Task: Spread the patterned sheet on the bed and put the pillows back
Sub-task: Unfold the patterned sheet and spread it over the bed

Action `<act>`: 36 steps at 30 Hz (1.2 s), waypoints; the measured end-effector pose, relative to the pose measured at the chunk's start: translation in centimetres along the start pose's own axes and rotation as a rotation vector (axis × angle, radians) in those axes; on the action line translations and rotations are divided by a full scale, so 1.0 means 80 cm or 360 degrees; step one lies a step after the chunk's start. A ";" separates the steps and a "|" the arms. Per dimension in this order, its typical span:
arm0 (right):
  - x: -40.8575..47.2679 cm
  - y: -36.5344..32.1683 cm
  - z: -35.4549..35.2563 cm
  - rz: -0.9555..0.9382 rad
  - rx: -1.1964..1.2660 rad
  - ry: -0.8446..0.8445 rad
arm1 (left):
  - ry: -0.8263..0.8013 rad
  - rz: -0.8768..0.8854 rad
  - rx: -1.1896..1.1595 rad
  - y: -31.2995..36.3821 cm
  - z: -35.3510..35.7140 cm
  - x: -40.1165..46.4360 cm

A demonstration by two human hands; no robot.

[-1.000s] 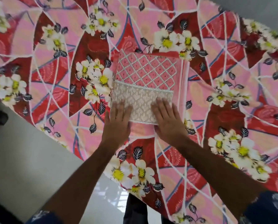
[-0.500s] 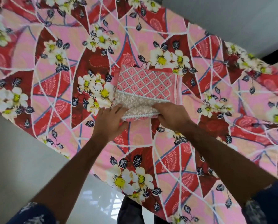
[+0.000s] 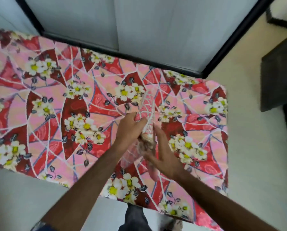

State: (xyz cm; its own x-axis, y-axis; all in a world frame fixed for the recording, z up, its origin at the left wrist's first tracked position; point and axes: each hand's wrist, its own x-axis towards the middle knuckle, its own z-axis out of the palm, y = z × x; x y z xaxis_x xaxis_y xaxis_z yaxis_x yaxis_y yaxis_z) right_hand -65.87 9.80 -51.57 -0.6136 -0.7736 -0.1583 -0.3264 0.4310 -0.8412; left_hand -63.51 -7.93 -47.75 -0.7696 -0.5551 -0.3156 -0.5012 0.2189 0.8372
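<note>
Pillow (image 3: pixel 147 112) is held on edge mid-bed over the sheet (image 3: pixel 59 104), long axis 12–6, gripped at its 9 side by the left hand (image 3: pixel 128 130); right hand (image 3: pixel 162 154) is spread flat at 5.

A bedroom in a home: a bed (image 3: pixel 222 147) covered by a floral sheet (image 3: pixel 56 114) fills the middle, its far side against a pale wall (image 3: pixel 139 27) with black trim. Plain light floor (image 3: pixel 256 164) lies near and right, with dark furniture (image 3: pixel 279 77) at far right.
</note>
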 end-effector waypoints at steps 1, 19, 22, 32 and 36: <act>-0.020 -0.003 -0.009 0.0036 0.0136 0.0033 | -0.0080 -0.0022 -0.0092 0.014 0.018 -0.015; -0.296 0.080 -0.318 0.0191 0.0888 0.0412 | -0.0168 0.0718 0.0390 0.140 0.351 -0.303; -0.277 0.081 -0.334 0.0223 0.0829 0.0319 | -0.0113 0.0614 0.0137 0.149 0.377 -0.303; -0.180 0.103 -0.356 0.0223 0.0483 -0.0145 | 0.0131 0.0153 -0.0552 0.178 0.424 -0.251; -0.164 0.129 -0.376 0.0333 0.0735 -0.0328 | 0.0321 0.0118 -0.0661 0.183 0.450 -0.227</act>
State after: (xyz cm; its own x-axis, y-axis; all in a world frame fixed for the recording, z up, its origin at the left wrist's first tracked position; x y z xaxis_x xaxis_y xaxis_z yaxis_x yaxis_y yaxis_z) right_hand -82.83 38.40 -42.61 -0.4628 -0.7881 -0.4058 0.1658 0.3727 -0.9130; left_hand -71.05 34.23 -45.85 -0.6842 -0.7042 -0.1896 -0.2153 -0.0533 0.9751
